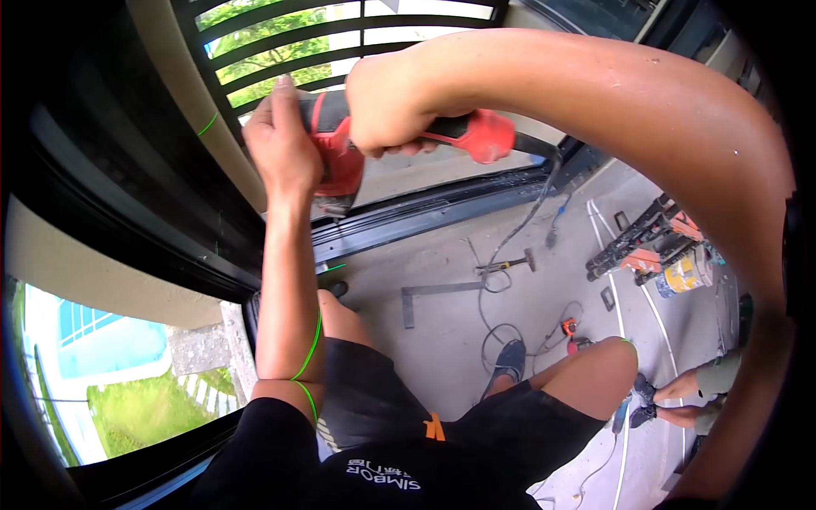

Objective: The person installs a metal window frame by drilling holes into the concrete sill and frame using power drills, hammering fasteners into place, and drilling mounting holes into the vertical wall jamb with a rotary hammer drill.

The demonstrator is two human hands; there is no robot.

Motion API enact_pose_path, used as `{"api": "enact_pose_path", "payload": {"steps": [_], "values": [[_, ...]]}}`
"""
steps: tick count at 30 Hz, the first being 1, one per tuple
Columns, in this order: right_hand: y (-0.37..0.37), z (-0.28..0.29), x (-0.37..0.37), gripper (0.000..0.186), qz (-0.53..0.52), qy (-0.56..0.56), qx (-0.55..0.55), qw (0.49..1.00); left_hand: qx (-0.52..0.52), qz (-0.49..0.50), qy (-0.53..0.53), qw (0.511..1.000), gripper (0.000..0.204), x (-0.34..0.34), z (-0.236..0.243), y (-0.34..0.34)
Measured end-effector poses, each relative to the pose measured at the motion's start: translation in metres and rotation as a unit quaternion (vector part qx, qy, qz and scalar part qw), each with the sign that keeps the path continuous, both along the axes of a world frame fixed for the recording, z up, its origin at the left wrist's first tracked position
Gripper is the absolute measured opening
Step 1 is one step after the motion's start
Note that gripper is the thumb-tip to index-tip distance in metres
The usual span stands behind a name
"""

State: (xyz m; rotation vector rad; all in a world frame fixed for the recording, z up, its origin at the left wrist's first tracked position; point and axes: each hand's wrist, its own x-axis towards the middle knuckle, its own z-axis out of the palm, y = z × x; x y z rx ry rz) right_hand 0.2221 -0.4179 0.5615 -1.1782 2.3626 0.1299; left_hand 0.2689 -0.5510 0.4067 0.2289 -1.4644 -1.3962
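Gripping a red and black power tool [342,170] at 11 o'clock with both hands: closed around the handle with the right hand [387,110], wrapped about the body with the left hand [286,149]. Held over a dark frame rail [442,204]; touching or not, cannot tell. Faced at 12 by a slatted grille [362,25]. Surrounded on the floor [433,255] by a hammer [510,265] at 3 and a looping cord [542,201].

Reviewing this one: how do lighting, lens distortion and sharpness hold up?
Head view: the louvred grille bows and the right forearm arcs, with black filling the corners; head view: the pool outside looks very bright, while the dark frame at left shows little detail; head view: the red power tool looks slightly soft toward its lower end.
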Motion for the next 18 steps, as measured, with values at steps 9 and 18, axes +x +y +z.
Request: {"api": "enact_pose_path", "payload": {"steps": [9,18], "values": [[0.066,0.102,0.039,0.017,-0.030,0.013,-0.121,0.992,0.084,-0.030,0.166,0.982,0.051,0.034,0.144,0.102],[0.260,0.055,-0.011,0.034,-0.296,0.019,-0.205,0.933,-0.169,-0.172,-0.175,0.954,0.070,-0.030,-0.006,0.077]]}}
